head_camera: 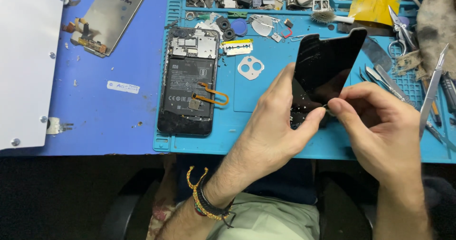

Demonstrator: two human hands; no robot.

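My left hand (275,126) grips a black phone screen panel (327,64) by its lower left edge, holding it tilted upright above the blue work mat (266,126). My right hand (380,126) pinches at the panel's bottom edge with thumb and forefinger, where small white bits cling. It also carries metal tweezers (433,90) that stick up past the knuckles. An opened phone body (187,81) with its battery and an orange flex cable (213,95) lies flat on the mat to the left of my hands.
A razor blade (237,46), a white camera-hole frame (250,67), screws and small parts, a brush (325,15), scissors (401,28) and several metal tools lie on the mat. A silver display panel (116,12) and a white board (26,64) rest on the blue table at left.
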